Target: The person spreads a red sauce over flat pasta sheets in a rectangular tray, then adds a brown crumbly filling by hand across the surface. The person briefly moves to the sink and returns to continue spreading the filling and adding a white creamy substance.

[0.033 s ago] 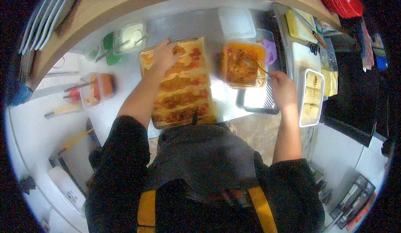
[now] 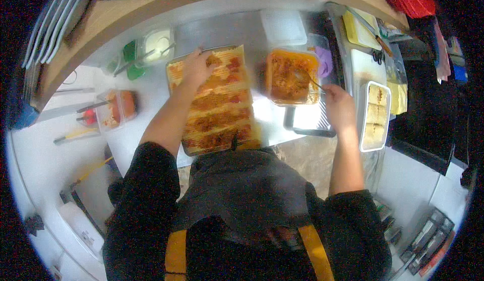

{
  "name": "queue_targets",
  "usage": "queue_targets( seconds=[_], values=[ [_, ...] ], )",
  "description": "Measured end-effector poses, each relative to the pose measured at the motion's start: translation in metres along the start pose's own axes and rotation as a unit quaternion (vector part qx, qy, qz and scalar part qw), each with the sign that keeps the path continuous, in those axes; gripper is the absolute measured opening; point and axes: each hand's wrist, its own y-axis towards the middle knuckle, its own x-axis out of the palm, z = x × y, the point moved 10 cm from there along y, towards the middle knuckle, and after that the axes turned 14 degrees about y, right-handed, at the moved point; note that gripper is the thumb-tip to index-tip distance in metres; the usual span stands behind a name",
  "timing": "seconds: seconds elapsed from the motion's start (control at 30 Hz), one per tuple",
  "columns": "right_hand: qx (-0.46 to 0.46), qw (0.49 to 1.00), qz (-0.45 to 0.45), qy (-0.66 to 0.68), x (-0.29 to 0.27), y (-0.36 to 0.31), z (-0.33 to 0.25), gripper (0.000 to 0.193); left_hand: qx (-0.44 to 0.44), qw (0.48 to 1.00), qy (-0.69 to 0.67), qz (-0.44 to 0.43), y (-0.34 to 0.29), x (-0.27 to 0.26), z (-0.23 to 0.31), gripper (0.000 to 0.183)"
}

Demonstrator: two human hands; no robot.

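Pressing flat on the rectangular tray of layered pasta sheets, the left hand lies open; at three o'clock, a metal spoon in the square orange-sauce tub is gripped by the right hand.

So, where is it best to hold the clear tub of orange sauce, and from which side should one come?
Probably grip the clear tub by its left rim, coming from the left. A spoon held by the right hand occupies its right side, and the pasta tray stands apart.
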Motion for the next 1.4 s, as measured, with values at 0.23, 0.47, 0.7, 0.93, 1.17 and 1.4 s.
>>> queue_targets(
  seconds=[0.23,0.47,0.7,0.93,1.17,1.4],
  values=[
    [-0.007,0.997,0.051,-0.055,0.042,0.007,0.025,0.025,-0.035,0.996,-0.054,0.067,-0.051,-0.025,-0.012,0.050],
    [0.002,0.999,0.044,0.020,0.050,0.007,0.035,0.027,-0.157,0.978,-0.084,0.106,-0.147,-0.058,-0.060,0.042],
    [-0.002,0.997,-0.046,0.067,0.089,0.019,0.037,0.030,-0.227,0.960,-0.076,0.143,-0.227,-0.076,-0.123,0.038],
    [0.228,0.918,-0.088,0.312,0.087,0.005,0.103,0.030,-0.290,0.946,-0.046,0.142,-0.287,-0.077,-0.143,0.039],
    [0.217,0.880,-0.042,0.420,0.071,0.003,0.122,0.028,-0.304,0.944,-0.016,0.124,-0.331,-0.080,-0.139,0.041],
    [0.252,0.842,-0.051,0.475,0.069,-0.001,0.111,0.026,-0.345,0.934,-0.042,0.087,-0.368,-0.068,-0.150,0.042]
  ],
)
